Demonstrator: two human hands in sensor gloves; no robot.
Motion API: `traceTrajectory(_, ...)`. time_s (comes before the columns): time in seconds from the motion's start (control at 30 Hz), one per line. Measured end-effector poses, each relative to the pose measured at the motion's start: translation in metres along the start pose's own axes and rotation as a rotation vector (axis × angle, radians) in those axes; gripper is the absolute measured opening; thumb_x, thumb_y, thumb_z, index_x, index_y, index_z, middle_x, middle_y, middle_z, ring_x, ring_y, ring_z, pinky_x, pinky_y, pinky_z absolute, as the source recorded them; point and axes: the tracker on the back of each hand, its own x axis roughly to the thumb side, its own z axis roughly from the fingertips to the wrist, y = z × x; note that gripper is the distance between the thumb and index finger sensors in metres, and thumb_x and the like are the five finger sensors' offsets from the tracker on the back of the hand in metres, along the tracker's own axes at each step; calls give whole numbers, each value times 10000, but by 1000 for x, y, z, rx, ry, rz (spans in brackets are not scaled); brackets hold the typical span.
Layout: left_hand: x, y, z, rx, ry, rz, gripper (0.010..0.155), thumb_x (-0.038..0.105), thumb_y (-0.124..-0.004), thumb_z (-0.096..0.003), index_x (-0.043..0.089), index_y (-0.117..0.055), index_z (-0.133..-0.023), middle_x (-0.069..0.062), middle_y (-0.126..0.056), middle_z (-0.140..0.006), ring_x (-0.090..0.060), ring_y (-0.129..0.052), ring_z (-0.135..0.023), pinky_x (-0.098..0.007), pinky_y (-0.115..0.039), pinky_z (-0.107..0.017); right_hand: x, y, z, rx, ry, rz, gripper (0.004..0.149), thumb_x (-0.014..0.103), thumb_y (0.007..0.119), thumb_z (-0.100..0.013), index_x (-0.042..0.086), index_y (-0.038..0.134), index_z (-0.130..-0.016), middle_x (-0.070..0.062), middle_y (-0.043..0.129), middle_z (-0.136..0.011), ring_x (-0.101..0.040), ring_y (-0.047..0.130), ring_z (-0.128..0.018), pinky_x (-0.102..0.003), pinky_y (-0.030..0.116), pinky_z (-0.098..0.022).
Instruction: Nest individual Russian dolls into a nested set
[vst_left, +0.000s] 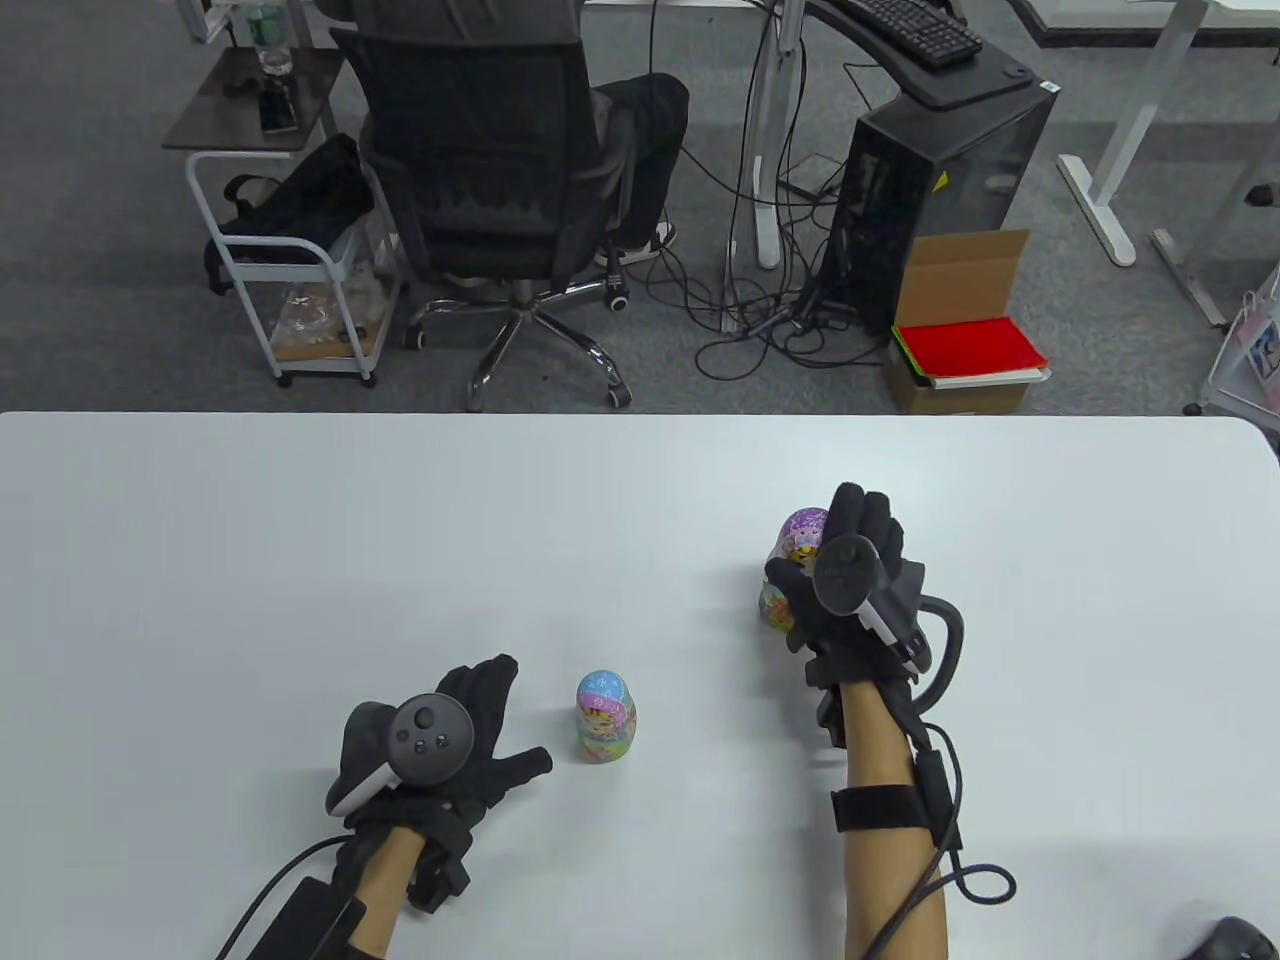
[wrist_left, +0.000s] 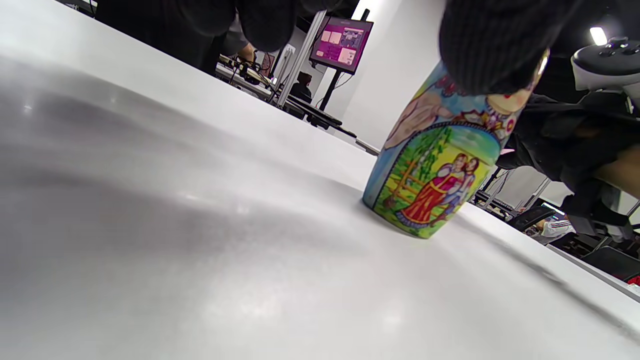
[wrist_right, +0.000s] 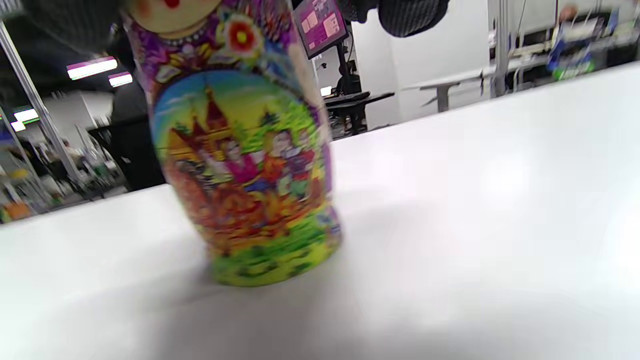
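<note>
A small blue nesting doll (vst_left: 606, 717) stands upright on the white table (vst_left: 300, 560). My left hand (vst_left: 520, 715) lies just left of it with fingers spread, holding nothing. In the left wrist view the blue doll (wrist_left: 435, 175) stands close, and a fingertip (wrist_left: 490, 45) hangs in front of its head. My right hand (vst_left: 815, 545) wraps around a larger purple nesting doll (vst_left: 797, 532) at the table's middle right. In the right wrist view the purple doll (wrist_right: 245, 170) has its base on the table, with my thumb (wrist_right: 65, 20) by its head.
The table's far edge (vst_left: 640, 414) runs across the middle of the table view. Beyond it are an office chair (vst_left: 500, 180), a cart (vst_left: 300, 280), a computer tower (vst_left: 930, 200) and a cardboard box (vst_left: 965, 330). A dark object (vst_left: 1235, 940) sits at the bottom right corner.
</note>
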Motion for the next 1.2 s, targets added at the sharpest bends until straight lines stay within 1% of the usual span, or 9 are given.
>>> traceTrajectory(0.1, 3, -2, 0, -12, -9, -10, 998, 596, -746, -509, 61, -251, -1190, -283, -390, -1201, -567, -373, -1038, -795, -358, -616, 2, 2, 1, -77, 18, -46, 999, 691, 725, -578, 237, 34, -1140, 21, 292, -1234, -245, 577, -1168, -512, 550, -874)
traceTrajectory(0.23, 6, 1, 3, 7, -26, -15, 993, 593, -749, -509, 62, -259, -1190, -281, -398, -1199, -565, -376, -1038, -795, -362, -616, 10, -4, 22, -181, -62, -49, 986, 670, 773, -570, 178, 145, -1148, -48, 408, -1187, -294, 689, -1079, -484, 657, -817)
traceTrajectory(0.33, 9, 6, 4, 44, -38, -12, 996, 597, -749, -507, 65, -257, -1190, -276, -395, -1201, -561, -374, -1041, -792, -367, -620, 18, -26, 52, -252, -123, -216, 987, 676, 783, -566, 165, 179, -1156, -84, 447, -1161, -323, 732, -1023, -480, 699, -776)
traceTrajectory(0.53, 29, 15, 16, 184, -128, 32, 1060, 629, -750, -487, 53, -193, -1181, -271, -360, -1204, -554, -372, -1043, -782, -393, -627, 69, -62, 124, -233, -266, -479, 960, 691, 771, -573, 185, 213, -1167, -113, 453, -1149, -338, 771, -972, -437, 774, -718)
traceTrajectory(0.6, 39, 21, 25, 251, -189, 85, 1105, 639, -761, -473, 39, -150, -1172, -266, -363, -1203, -547, -389, -1045, -778, -415, -629, 90, -57, 150, -187, -303, -521, 948, 691, 770, -574, 189, 228, -1169, -121, 465, -1143, -340, 782, -963, -435, 788, -707)
traceTrajectory(0.73, 54, 29, 36, 259, -263, 87, 1210, 660, -823, -420, 16, -122, -1166, -281, -363, -1200, -554, -423, -1045, -764, -477, -637, 114, -31, 183, -106, -342, -630, 927, 690, 765, -580, 181, 256, -1163, -128, 463, -1138, -343, 786, -961, -430, 801, -700)
traceTrajectory(0.9, 54, 33, 35, 299, -265, 52, 1149, 635, -920, -356, 10, -386, -1160, -233, -647, -1109, -468, -750, -948, -654, -679, -629, 117, -13, 193, -62, -367, -700, 921, 703, 755, -578, 178, 257, -1148, -119, 432, -1138, -326, 766, -976, -410, 804, -706)
traceTrajectory(1.1, 52, 32, 28, 209, -269, 107, 1085, 577, -955, -368, 5, -449, -1139, -239, -664, -1092, -491, -766, -923, -638, -684, -643, 105, 2, 180, 76, -483, -746, 966, 681, 742, -588, 193, 121, -1146, -114, 286, -1203, -328, 662, -1075, -415, 732, -785)
traceTrajectory(1.2, 51, 31, 29, 220, -272, 70, 1081, 545, -973, -360, 3, -450, -1137, -242, -657, -1094, -503, -765, -921, -643, -685, -640, 100, 7, 179, 58, -514, -751, 929, 659, 758, -589, 202, 170, -1145, -94, 380, -1182, -321, 704, -1061, -410, 766, -769)
